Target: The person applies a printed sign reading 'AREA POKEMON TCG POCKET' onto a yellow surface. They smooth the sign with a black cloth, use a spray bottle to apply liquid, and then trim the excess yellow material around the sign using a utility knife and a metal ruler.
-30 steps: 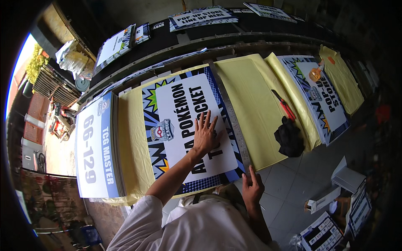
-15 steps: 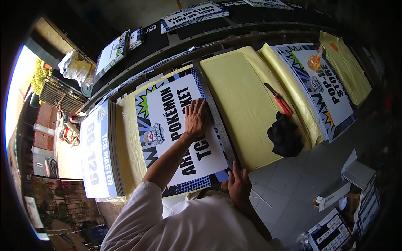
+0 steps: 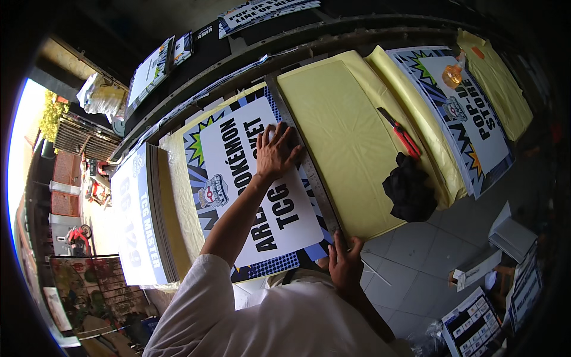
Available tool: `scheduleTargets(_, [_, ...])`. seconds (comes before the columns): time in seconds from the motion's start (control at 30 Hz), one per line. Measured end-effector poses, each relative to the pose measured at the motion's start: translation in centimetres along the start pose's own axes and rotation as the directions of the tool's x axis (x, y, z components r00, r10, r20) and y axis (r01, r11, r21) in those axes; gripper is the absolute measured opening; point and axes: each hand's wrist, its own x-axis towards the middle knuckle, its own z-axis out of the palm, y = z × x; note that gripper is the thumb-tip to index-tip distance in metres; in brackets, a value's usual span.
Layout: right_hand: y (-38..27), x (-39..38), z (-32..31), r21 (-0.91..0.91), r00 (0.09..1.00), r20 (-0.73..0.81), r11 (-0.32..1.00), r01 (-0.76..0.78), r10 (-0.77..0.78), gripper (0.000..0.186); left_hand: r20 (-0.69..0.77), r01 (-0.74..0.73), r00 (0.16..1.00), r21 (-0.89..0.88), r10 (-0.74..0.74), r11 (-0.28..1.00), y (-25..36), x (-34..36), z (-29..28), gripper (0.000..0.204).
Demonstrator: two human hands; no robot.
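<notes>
A printed board (image 3: 303,223) with a white panel and blue comic-style border lies on a yellow-wrapped surface before me. Along its right edge runs a long metal ruler (image 3: 317,189). My left hand (image 3: 275,153) is open and spread flat on the board, its thumb reaching the ruler. At the ruler's near end, my right hand (image 3: 345,262) has its fingers closed about the tip; the ruler's very end is partly hidden. Right of the ruler lies a yellow sheet (image 3: 339,137), bearing a red-handled utility knife (image 3: 405,140) and a crumpled black cloth (image 3: 410,190).
A stack of printed boards (image 3: 140,232) stands at the left. Farther right are more printed sheets (image 3: 476,143) with an orange spray bottle (image 3: 453,75) on them. Signs lie on a black table (image 3: 297,33) at the back. Cartons (image 3: 514,235) sit on the tiled floor.
The view has shifted slightly. My left hand's thumb has spread out onto the ruler, and its fingers lie a little farther apart. My right hand stays at the ruler's near end.
</notes>
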Motion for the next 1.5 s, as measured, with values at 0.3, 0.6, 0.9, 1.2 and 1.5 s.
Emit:
scheduleTargets(0.3, [0.4, -0.4, 1.1, -0.020, 0.998, -0.046, 0.999, 0.042, -0.043, 0.052, -0.053, -0.048, 0.998, -0.038, 0.046, 0.998, 0.5, 0.1, -0.4, 0.070])
scheduleTargets(0.6, [-0.2, -0.4, 0.3, -0.013, 1.000, 0.007, 1.000, 0.006, -0.006, 0.052, -0.093, -0.092, 0.992, -0.033, 0.089, 0.995, 0.8, 0.3, -0.8, 0.068])
scheduleTargets(0.9, [0.6, -0.4, 1.0, -0.035, 1.000, 0.005, 0.999, 0.026, -0.026, 0.055, -0.037, -0.060, 0.998, -0.016, 0.060, 0.998, 0.1, 0.2, 0.0, 0.075])
scheduleTargets(1.2, [0.7, -0.6, 1.1, -0.069, 1.000, 0.017, 0.997, 0.027, -0.026, 0.056, -0.009, -0.071, 0.997, -0.028, 0.071, 0.997, 0.1, 0.3, -0.2, 0.072])
scheduleTargets(1.5, [0.4, -0.6, 1.0, -0.072, 0.999, 0.033, 0.997, 0.021, -0.019, 0.057, 0.012, -0.058, 0.998, -0.010, 0.058, 0.998, 0.1, 0.3, 0.0, 0.075])
